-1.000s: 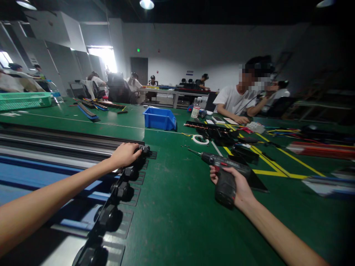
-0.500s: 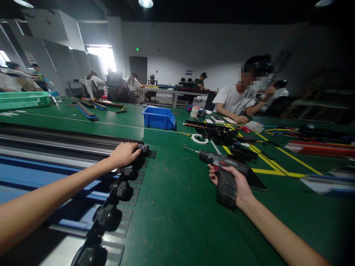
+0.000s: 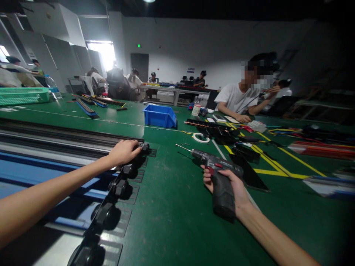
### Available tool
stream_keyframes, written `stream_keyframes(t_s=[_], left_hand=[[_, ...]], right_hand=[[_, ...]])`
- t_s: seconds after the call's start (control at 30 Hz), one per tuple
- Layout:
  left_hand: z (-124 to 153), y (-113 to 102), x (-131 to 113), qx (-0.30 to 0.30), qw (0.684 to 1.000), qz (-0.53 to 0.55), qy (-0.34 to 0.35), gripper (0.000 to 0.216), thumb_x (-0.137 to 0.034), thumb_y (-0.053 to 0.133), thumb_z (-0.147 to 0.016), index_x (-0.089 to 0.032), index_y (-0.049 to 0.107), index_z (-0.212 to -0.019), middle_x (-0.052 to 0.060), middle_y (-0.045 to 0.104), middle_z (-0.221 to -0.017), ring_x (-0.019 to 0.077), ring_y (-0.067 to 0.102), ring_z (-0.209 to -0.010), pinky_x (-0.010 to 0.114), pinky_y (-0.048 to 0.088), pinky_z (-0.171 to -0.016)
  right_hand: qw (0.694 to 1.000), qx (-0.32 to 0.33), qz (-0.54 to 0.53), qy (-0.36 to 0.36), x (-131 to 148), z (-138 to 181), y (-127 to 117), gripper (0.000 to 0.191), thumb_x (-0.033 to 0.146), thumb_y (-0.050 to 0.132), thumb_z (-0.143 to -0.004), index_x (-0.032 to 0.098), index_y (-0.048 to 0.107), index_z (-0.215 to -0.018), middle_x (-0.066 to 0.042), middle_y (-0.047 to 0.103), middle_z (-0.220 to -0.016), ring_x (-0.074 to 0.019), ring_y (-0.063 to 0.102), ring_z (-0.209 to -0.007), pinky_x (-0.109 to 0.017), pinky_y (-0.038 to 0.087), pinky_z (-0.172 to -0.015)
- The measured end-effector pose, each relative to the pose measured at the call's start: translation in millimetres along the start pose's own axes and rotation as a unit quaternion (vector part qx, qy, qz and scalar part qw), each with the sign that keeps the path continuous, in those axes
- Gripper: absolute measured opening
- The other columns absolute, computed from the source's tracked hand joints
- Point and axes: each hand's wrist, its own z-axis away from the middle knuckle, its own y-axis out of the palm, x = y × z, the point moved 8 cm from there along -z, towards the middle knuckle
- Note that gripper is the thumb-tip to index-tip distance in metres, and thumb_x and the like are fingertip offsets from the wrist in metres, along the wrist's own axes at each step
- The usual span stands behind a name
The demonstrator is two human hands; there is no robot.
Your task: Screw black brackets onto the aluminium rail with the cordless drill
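Note:
My right hand (image 3: 232, 186) is wrapped round the grip of a dark cordless drill (image 3: 215, 167) whose bit points left over the green table (image 3: 177, 207). My left hand (image 3: 123, 151) is closed over the far end of a row of black round fittings (image 3: 116, 186) at the end of long grey and blue rails (image 3: 50, 155). What its fingers grip under the palm is partly hidden.
A blue bin (image 3: 160, 116) stands beyond the rails. A white tape roll (image 3: 200, 138), black parts and coloured wires lie at the right near a seated person in a white shirt (image 3: 238, 99). A green crate (image 3: 23, 95) sits far left. Other people sit at the back.
My right hand has brought the drill a little to the left, towards the fittings. My left hand has stayed on the end fitting.

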Motion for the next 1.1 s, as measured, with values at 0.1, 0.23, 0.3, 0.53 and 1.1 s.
stream_keyframes(t_s=[0.1,0.23,0.3,0.53,1.1], left_hand=[[0.2,-1.1,1.7,-0.010,1.000,0.024,-0.008,0.045,-0.054,0.036,-0.096,-0.020,0.065,-0.098,0.010,0.071,-0.096,0.0258,0.066,-0.092,0.032,0.043,-0.074],[1.9,-3.5,0.5,-0.034,0.998,0.057,0.005,0.044,-0.053,0.038,-0.097,-0.020,0.064,-0.105,0.010,0.069,-0.103,0.0259,0.064,-0.096,0.034,0.045,-0.080],[2.9,-3.9,0.0,-0.043,0.997,0.070,0.013,0.043,-0.053,0.039,-0.096,-0.020,0.063,-0.106,0.010,0.067,-0.104,0.0257,0.063,-0.097,0.035,0.045,-0.082],[0.6,-7.0,-1.8,-0.036,0.988,0.137,0.059,0.041,-0.052,0.050,-0.092,-0.019,0.066,-0.111,0.010,0.065,-0.111,0.0261,0.059,-0.106,0.038,0.045,-0.093],[21.1,-22.5,-65.4,-0.052,0.941,0.267,0.203,0.028,-0.036,0.056,-0.095,-0.019,0.067,-0.115,0.009,0.064,-0.120,0.0215,0.057,-0.113,0.038,0.043,-0.102]], right_hand=[[1.000,0.008,-0.009,0.028,-18.9,5.6,11.1,0.045,0.017,0.053,-0.082,0.011,0.055,-0.127,-0.010,0.064,-0.093,-0.0178,0.065,-0.076,-0.032,0.063,-0.075],[0.998,0.029,-0.003,0.060,-39.0,12.2,19.0,0.044,0.019,0.054,-0.085,0.010,0.056,-0.128,-0.010,0.064,-0.094,-0.0166,0.065,-0.077,-0.029,0.061,-0.075],[0.997,0.037,0.010,0.069,-44.5,14.1,20.4,0.042,0.019,0.054,-0.086,0.011,0.057,-0.127,-0.010,0.065,-0.094,-0.0165,0.064,-0.078,-0.029,0.061,-0.074],[0.995,0.053,0.038,0.081,-46.5,14.5,22.0,0.041,0.019,0.055,-0.087,0.013,0.057,-0.127,-0.009,0.065,-0.093,-0.0164,0.065,-0.079,-0.029,0.060,-0.075],[0.985,0.088,0.085,0.124,-51.4,24.5,34.6,0.040,0.023,0.059,-0.084,0.011,0.062,-0.123,-0.009,0.067,-0.090,-0.0171,0.066,-0.077,-0.024,0.057,-0.067]])
